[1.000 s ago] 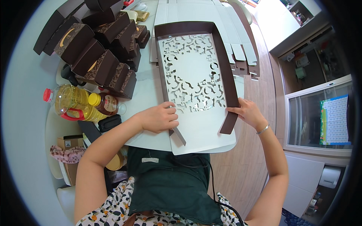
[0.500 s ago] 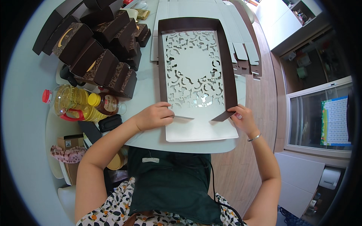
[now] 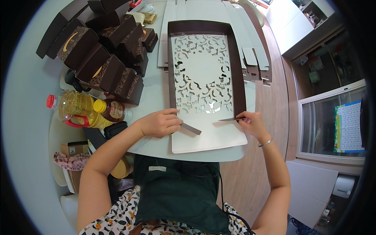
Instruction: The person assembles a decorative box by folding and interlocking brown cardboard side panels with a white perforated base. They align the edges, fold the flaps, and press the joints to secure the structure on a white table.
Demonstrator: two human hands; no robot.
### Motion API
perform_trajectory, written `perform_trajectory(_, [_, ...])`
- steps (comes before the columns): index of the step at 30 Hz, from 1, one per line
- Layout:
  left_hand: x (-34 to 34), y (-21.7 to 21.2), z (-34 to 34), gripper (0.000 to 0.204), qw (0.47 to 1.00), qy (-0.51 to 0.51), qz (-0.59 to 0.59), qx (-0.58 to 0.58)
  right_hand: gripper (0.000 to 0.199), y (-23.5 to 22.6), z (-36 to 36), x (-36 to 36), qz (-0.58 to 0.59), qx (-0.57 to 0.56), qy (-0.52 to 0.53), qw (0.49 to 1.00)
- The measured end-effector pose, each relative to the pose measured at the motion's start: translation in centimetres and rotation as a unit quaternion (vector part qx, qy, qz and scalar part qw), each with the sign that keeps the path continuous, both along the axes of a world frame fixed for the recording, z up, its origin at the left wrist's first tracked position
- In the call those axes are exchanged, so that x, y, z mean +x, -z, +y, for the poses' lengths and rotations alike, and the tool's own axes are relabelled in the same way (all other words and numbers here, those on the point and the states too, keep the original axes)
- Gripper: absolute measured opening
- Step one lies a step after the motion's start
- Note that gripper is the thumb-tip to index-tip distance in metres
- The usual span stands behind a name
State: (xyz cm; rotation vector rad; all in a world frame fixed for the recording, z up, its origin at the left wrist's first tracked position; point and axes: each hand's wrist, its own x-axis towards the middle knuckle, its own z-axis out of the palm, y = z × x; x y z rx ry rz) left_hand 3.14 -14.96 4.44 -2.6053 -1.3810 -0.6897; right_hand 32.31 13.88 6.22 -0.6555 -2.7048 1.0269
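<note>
Flap-folding step: left hand [image 3: 158, 123] and right hand [image 3: 250, 122] each pinched a brown flap [image 3: 190, 128] of the box blank [image 3: 203, 78] at the bench's [image 3: 156, 98] near edge; tucking both inward likely followed.

A flat carton blank [image 3: 205, 78], white lace-cut panel with dark brown borders, lies on the table centre. Folded dark brown cartons [image 3: 102, 51] with gold ovals are stacked upper left. A small brown cardboard box [image 3: 74, 149] sits lower left. A multicoloured chart, possibly a calendar [image 3: 348, 127], hangs at right.
</note>
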Motion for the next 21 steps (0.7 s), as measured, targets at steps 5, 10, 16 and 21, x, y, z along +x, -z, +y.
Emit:
perform_trajectory(5, [0.6, -1.9, -0.3, 0.019, 0.997, -0.021, -0.018, -0.075, 0.013, -0.4, 0.0, -0.1, -0.018, -0.014, 0.009, 1.0])
perform_trajectory(10, [0.4, -0.2, -0.9, 0.034, 0.997, -0.069, 0.042, -0.013, 0.013, -0.6, -0.5, -0.2, -0.016, -0.018, 0.006, 1.0])
perform_trajectory(16, [-0.4, -0.4, -0.8, 0.048, 0.983, -0.129, -0.122, -0.045, 0.018, -1.5, -1.2, -0.7, -0.06, 0.006, -0.029, 0.998])
perform_trajectory(21, [-0.3, 0.4, -1.0, 0.06, 0.941, -0.181, -0.277, -0.074, 0.019, -2.9, -1.0, -0.8, -0.107, 0.01, -0.134, 0.985])
